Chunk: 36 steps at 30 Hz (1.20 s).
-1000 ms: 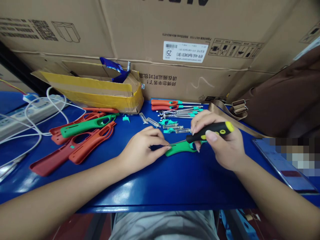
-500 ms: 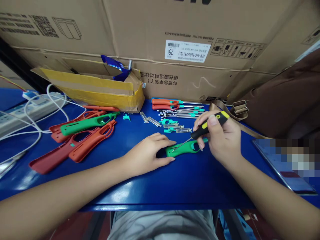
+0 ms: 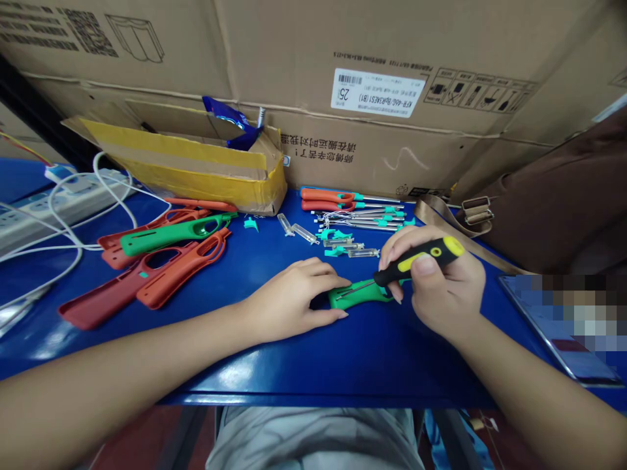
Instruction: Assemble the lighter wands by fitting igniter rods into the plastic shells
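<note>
Between thumb and fingers, my left hand (image 3: 296, 297) pinches the left end of a green lighter casing (image 3: 350, 297) lying on the blue table. My right hand (image 3: 441, 281) is closed around a screwdriver (image 3: 409, 261) with a black and yellow handle. Its thin shaft slants down to the left, with the tip at the slot in the casing. The right fingers and the handle partly cover the casing's trigger end. Just behind lie clear fuel tanks (image 3: 304, 233) and small teal triggers (image 3: 336, 235).
Red, orange and green casings (image 3: 171, 281) are piled on the left, near a white power strip (image 3: 63, 209) with cables. At the back stand a yellow-taped carton (image 3: 196, 176), orange lighters with metal tubes (image 3: 328, 197) and large cardboard boxes (image 3: 294, 65). A brown bag (image 3: 553, 189) and a phone (image 3: 539, 326) are at the right.
The screwdriver handle and my right hand have shifted slightly right and lean lower, with the tip still at the casing's slot. My left hand keeps its hold. The camera view has shifted a little.
</note>
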Each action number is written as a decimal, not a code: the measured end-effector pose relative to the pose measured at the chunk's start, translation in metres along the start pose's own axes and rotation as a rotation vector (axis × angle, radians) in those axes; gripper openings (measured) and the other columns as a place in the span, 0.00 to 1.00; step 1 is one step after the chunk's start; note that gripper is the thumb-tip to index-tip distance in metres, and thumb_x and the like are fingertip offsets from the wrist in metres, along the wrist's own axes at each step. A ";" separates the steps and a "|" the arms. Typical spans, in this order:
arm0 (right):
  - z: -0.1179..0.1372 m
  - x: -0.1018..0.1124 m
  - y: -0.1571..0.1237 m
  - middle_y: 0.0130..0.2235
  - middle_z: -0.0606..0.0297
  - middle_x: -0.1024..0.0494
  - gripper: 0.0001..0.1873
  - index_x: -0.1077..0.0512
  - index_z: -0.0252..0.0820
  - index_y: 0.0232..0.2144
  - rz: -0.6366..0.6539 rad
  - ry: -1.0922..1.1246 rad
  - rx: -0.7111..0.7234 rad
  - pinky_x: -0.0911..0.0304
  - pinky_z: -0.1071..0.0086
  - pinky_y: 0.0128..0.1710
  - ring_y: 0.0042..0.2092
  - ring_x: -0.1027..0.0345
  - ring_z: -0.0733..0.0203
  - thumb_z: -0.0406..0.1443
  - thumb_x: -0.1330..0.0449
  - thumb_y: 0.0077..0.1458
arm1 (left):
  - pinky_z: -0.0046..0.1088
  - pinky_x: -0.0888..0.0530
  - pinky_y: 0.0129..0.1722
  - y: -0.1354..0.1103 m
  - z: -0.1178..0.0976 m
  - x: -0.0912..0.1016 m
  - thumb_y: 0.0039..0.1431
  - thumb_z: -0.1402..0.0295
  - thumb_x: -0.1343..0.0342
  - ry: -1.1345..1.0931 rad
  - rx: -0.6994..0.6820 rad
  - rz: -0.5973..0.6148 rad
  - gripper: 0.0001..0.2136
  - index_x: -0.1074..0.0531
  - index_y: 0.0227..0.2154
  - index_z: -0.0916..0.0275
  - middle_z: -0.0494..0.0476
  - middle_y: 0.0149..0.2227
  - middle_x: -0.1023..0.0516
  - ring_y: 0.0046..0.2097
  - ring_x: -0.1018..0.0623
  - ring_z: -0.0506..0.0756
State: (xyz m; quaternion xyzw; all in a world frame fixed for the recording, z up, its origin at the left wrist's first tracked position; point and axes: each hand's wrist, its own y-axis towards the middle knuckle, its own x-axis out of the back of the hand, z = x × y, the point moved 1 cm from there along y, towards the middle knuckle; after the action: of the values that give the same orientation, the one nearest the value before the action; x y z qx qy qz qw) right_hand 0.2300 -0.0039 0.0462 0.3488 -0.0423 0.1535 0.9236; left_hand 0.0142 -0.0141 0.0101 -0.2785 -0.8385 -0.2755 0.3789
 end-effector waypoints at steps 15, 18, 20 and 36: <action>0.002 -0.001 -0.002 0.34 0.64 0.26 0.09 0.26 0.45 0.38 0.045 -0.047 0.007 0.35 0.68 0.24 0.29 0.32 0.64 0.43 0.41 0.66 | 0.38 0.28 0.52 0.000 0.000 0.000 0.64 0.61 0.37 0.010 0.005 0.001 0.19 0.25 0.54 0.63 0.59 0.46 0.21 0.49 0.23 0.59; 0.002 -0.001 -0.002 0.35 0.64 0.26 0.09 0.26 0.45 0.38 0.055 -0.039 0.003 0.35 0.68 0.24 0.27 0.33 0.66 0.43 0.42 0.67 | 0.38 0.28 0.52 0.000 0.000 0.001 0.64 0.61 0.38 0.015 0.005 0.009 0.19 0.25 0.54 0.62 0.59 0.47 0.21 0.49 0.23 0.59; 0.002 -0.001 -0.002 0.35 0.64 0.26 0.09 0.26 0.45 0.38 0.064 -0.040 0.005 0.35 0.69 0.24 0.28 0.33 0.65 0.43 0.42 0.67 | 0.38 0.28 0.52 -0.001 0.000 0.001 0.64 0.61 0.38 0.017 0.005 0.012 0.19 0.25 0.54 0.62 0.59 0.47 0.21 0.49 0.23 0.59; -0.001 -0.009 -0.001 0.43 0.63 0.23 0.24 0.36 0.55 0.58 -0.016 -0.160 0.077 0.28 0.63 0.32 0.34 0.26 0.60 0.37 0.36 0.62 | 0.37 0.28 0.52 0.000 0.000 0.000 0.65 0.62 0.39 0.026 -0.011 0.004 0.17 0.26 0.54 0.63 0.58 0.48 0.21 0.50 0.23 0.58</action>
State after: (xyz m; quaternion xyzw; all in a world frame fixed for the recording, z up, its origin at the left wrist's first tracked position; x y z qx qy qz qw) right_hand 0.2216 -0.0064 0.0434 0.3956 -0.1071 0.1193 0.9043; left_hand 0.0145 -0.0146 0.0100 -0.2784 -0.8315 -0.2828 0.3887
